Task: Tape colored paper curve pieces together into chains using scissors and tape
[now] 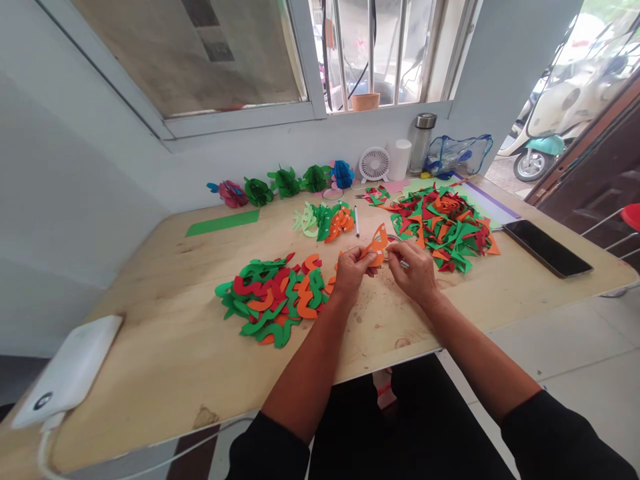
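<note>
Near the table's middle, my left hand (pixel 351 270) pinches an orange paper cutout (pixel 377 247) with curved edges and small white patches on it. My right hand (pixel 414 270) is closed, its fingertips close to the cutout's right edge. A thin pale or silvery piece (pixel 404 264) shows under the right fingers; most of it is hidden, so its kind is unclear. Left of my left hand lies a pile of curved green, red and orange paper cutouts (pixel 273 297). Beyond my hands, orange and green folded pieces (pixel 327 221) lie beside a white marker (pixel 357 221).
A heap of paper scraps (pixel 450 227) lies to the right, with a black phone (pixel 547 248) past it. Several paper flowers (pixel 287 181), a small fan (pixel 375 165) and a bottle (pixel 421 145) line the wall. A white device (pixel 70 370) with a cable sits at the left edge.
</note>
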{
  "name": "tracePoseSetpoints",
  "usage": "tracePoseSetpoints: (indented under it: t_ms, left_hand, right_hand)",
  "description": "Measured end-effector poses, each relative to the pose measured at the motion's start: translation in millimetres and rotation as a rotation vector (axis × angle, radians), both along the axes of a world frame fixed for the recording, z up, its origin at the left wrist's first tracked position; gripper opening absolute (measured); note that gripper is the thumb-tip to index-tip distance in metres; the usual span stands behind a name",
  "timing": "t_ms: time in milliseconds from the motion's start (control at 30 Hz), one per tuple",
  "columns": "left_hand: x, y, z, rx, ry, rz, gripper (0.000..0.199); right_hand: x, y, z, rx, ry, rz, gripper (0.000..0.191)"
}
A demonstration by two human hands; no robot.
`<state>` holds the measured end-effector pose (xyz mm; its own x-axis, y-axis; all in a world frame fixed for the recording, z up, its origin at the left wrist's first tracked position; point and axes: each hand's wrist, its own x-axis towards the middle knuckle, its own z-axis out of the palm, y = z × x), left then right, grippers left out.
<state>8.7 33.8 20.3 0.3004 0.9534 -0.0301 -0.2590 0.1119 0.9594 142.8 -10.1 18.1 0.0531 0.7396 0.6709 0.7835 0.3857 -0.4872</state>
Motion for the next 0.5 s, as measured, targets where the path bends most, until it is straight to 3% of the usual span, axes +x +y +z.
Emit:
tracePoseSetpoints:
  t_ms: [100,267,500]
  left_hand:
    - [-0.2,-2.0,2.5,0.010,0.006,-0.015,0.023]
    - [2.2,-4.5,2.3,0.040,0.022,-0.029,0.023]
    - [3.2,-5.0,-1.9,0.091,0.071,-0.081,0.025]
  right_hand:
    - [0.2,1.0,1.0,-0.135,0.207,-0.021,0.020]
    - [-0.3,3.0,6.4,-0.344,0.587,0.150,0.032]
    - [1.1,5.0,7.9,-0.410,0.857,0.244,0.035]
